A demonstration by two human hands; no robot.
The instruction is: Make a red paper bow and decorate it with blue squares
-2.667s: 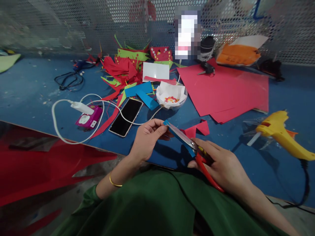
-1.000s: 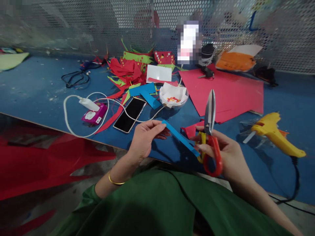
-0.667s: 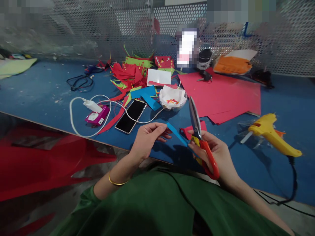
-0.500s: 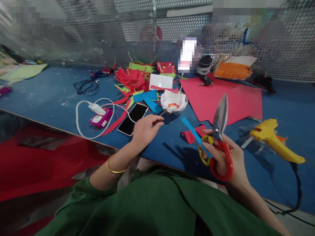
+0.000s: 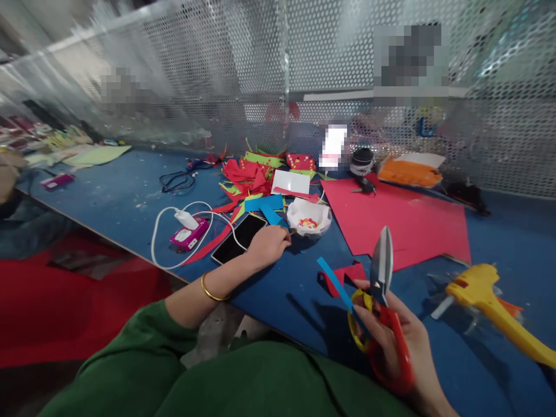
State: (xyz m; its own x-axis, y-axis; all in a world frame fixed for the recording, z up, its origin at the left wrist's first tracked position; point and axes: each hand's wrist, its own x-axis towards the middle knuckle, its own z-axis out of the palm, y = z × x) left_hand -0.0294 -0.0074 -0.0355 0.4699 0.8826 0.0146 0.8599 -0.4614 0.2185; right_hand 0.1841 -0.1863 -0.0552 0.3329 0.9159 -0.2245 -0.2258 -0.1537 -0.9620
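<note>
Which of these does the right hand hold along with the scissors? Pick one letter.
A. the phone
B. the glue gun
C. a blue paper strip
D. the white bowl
C: the right hand grips the scissors with a blue paper strip sticking up from its fingers, while the glue gun, phone and bowl lie on the table.
</note>
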